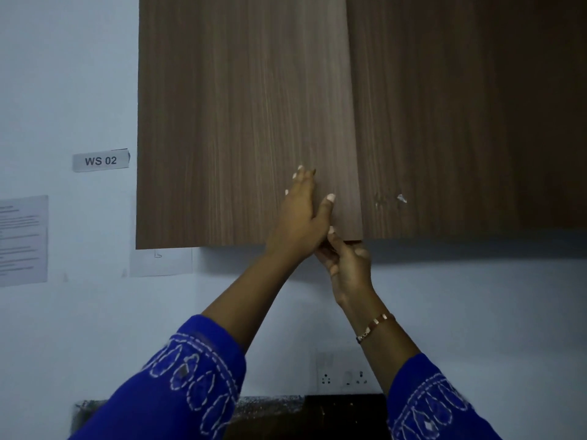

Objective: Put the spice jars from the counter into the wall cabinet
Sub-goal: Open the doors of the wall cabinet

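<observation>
A brown wood-grain wall cabinet fills the upper view, with a left door [241,122] and a right door [444,122]. My left hand [305,217] lies flat against the lower right part of the left door, fingers spread. My right hand [347,265] curls its fingers around the bottom right corner of that same door, from underneath. The left door's right edge stands slightly forward of the right door. No spice jars are in view; the cabinet's inside is hidden.
A pale blue wall carries a "WS 02" label [101,160], a printed sheet [23,239] and a double power socket [344,376]. A dark strip of counter back edge [273,404] shows at the bottom. A small chip [401,198] marks the right door.
</observation>
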